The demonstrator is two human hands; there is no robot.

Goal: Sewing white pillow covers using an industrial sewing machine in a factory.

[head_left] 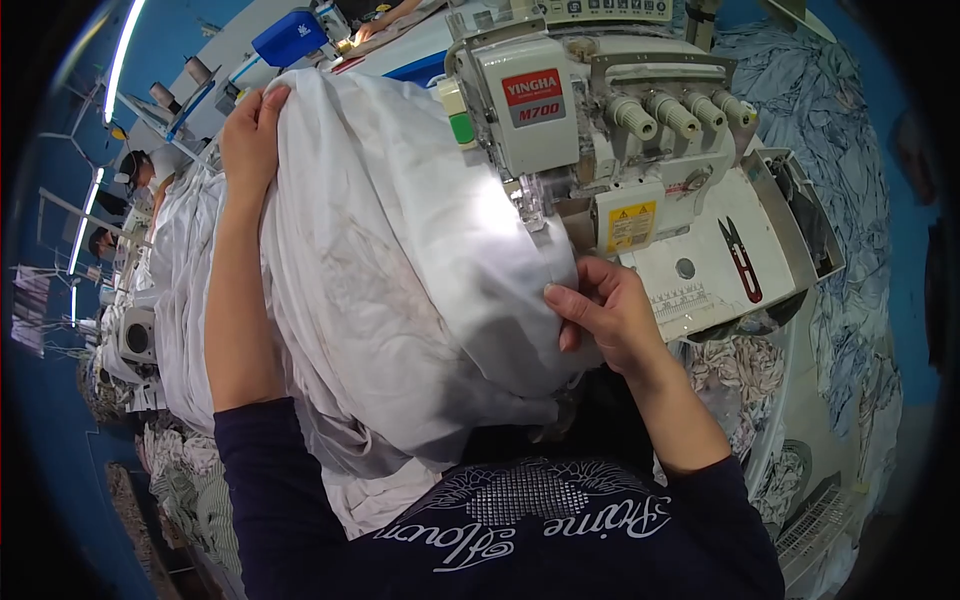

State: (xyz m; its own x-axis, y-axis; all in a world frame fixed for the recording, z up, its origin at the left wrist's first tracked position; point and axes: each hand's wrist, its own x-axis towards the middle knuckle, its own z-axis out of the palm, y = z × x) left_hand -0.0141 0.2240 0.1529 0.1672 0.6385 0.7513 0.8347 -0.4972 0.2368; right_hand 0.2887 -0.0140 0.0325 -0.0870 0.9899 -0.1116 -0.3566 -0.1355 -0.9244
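A large white cloth [400, 230] spreads across the sewing machine's bed and hangs down over my lap. Its right edge lies beneath the lit presser foot [530, 205] of the white overlock sewing machine [600, 120]. At the far left, my left hand [252, 135] grips the cloth's upper edge, thumb on top. Just below the presser foot, my right hand [605, 310] pinches the cloth's right edge between thumb and fingers. Folds hide some of the left fingers.
Red-handled thread snips [742, 262] rest on the machine's right plate, beside an open box [800, 210]. Heaped pale fabric [830, 200] lies at the right, and white cloth [185, 280] hangs at the left. A blue machine part [290, 38] and other people [150, 170] are farther back.
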